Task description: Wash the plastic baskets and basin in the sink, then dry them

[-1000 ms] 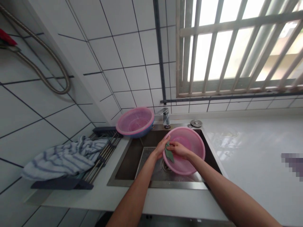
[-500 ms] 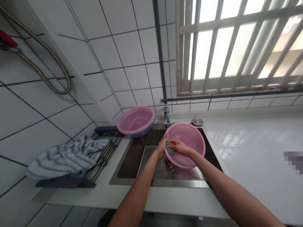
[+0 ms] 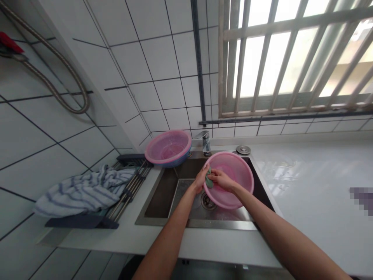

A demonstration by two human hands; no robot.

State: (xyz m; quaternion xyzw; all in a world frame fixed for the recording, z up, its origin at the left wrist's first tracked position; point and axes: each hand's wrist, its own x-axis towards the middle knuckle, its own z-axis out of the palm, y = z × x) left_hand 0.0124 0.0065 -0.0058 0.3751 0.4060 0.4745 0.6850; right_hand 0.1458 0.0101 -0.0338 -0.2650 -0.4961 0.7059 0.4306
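Note:
A pink plastic basin (image 3: 236, 171) is held tilted over the steel sink (image 3: 163, 194). My left hand (image 3: 200, 179) grips the basin's left rim from outside. My right hand (image 3: 222, 179) is closed on a small green cloth (image 3: 208, 182) and presses it against the rim right beside my left hand. The drain (image 3: 207, 200) shows just below the basin.
A second pink basin (image 3: 169, 147), nested in a blue one, stands at the sink's back left corner by the tap (image 3: 205, 140). A striped towel (image 3: 84, 188) lies on a roll-up rack (image 3: 128, 190) to the left. White counter (image 3: 309, 182) stretches right; a barred window is above.
The basin and both hands have lifted slightly toward the tap, and the green cloth has moved up along the rim. The view shifted a little.

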